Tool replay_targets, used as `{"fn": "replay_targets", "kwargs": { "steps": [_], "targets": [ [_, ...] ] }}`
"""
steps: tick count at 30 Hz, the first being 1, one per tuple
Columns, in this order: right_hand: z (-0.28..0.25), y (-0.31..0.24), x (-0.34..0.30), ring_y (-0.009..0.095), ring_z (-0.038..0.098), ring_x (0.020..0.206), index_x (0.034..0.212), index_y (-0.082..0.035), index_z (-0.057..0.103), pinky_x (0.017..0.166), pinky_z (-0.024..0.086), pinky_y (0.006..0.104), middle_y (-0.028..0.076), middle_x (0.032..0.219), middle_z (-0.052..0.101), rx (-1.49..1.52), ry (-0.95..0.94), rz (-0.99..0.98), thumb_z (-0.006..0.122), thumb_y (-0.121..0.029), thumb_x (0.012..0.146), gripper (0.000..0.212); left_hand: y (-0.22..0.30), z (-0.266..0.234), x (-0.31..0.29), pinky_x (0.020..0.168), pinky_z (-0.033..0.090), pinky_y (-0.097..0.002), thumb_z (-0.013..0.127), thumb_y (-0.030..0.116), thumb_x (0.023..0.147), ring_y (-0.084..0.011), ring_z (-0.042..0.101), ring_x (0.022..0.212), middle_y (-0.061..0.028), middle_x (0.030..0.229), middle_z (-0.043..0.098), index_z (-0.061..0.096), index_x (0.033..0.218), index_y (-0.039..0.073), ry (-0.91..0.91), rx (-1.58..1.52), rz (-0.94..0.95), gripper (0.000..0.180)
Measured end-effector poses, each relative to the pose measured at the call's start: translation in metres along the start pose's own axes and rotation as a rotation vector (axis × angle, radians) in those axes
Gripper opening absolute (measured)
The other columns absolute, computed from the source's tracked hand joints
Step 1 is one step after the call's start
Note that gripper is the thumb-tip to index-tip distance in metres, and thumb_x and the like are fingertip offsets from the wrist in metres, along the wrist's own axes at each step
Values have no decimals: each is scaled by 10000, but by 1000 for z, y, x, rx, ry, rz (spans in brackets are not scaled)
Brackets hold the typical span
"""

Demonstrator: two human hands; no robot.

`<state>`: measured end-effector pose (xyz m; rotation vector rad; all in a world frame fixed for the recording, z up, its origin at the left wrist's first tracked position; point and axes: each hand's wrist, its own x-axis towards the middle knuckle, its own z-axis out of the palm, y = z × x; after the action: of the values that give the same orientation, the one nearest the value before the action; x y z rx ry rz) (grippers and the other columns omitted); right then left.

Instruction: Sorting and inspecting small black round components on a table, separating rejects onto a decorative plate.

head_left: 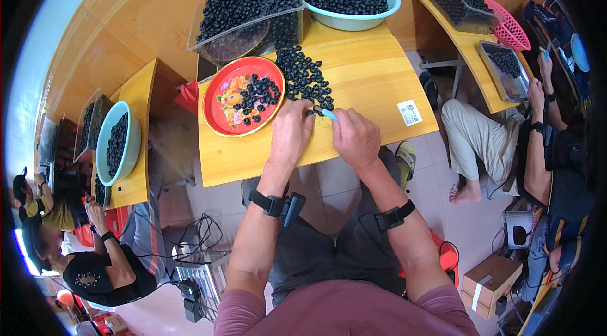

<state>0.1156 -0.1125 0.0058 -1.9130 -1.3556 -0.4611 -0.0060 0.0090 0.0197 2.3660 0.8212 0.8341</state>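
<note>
At frame centre, the left hand (289, 130) curls closed over dark round fruits (305, 78) heaped on the yellow table (373, 83). The right hand (355, 137) pinches a small light-blue tool (329, 115), possibly a blade. The red plate (243, 96) lies left of both.

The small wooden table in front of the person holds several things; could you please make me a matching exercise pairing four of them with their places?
Things:
1. red plate
2. clear plastic box
3. light blue bowl
4. white sticker

Places:
a. far right corner of the table
b. near the right edge
c. left side, beside the loose dark fruit
d. far left corner

Pairs: 1-c, 2-d, 3-a, 4-b
</note>
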Motion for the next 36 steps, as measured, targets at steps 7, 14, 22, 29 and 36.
{"fn": "replay_targets", "kwargs": {
  "steps": [7, 14, 22, 29, 36],
  "targets": [
    [-1, -1, -1, 292, 670, 702, 955, -66, 662, 603, 539, 420, 94, 777, 622, -17, -20, -6, 670, -124, 902, 79, -4, 7, -22, 699, 565, -292, 756, -4, 847, -131, 679, 767, -93, 938, 687, 728, 1040, -31, 132, -514, -353, 197],
    [-1, -2, -1, 281, 660, 684, 950, -71, 659, 593, 532, 418, 89, 752, 600, -34, -56, -29, 670, -130, 898, 79, 3, 13, -31, 704, 557, -260, 779, -11, 851, -119, 673, 770, -79, 934, 676, 720, 1038, -8, 227, -479, -350, 196],
    [-1, 2, -3, 250, 653, 661, 936, -77, 671, 579, 528, 392, 69, 737, 587, -23, -62, -153, 667, -133, 889, 73, 7, 10, -32, 751, 552, -259, 762, -22, 868, -107, 647, 801, -58, 947, 678, 688, 1107, -7, 237, -433, -220, 250],
    [0, 0, -3, 245, 643, 641, 916, -80, 681, 562, 529, 396, 66, 716, 559, -14, -78, -193, 683, -140, 876, 72, 6, 11, -31, 761, 551, -266, 759, -41, 847, -122, 644, 801, -60, 946, 665, 684, 1117, 10, 207, -367, -181, 284],
    [0, 1, -3, 248, 641, 633, 927, -84, 685, 557, 532, 403, 65, 706, 548, -35, -107, -169, 682, -153, 889, 79, 9, 12, -31, 766, 554, -266, 772, -29, 853, -119, 648, 798, -54, 936, 670, 682, 1116, 16, 192, -406, -210, 282]
  ]
}}
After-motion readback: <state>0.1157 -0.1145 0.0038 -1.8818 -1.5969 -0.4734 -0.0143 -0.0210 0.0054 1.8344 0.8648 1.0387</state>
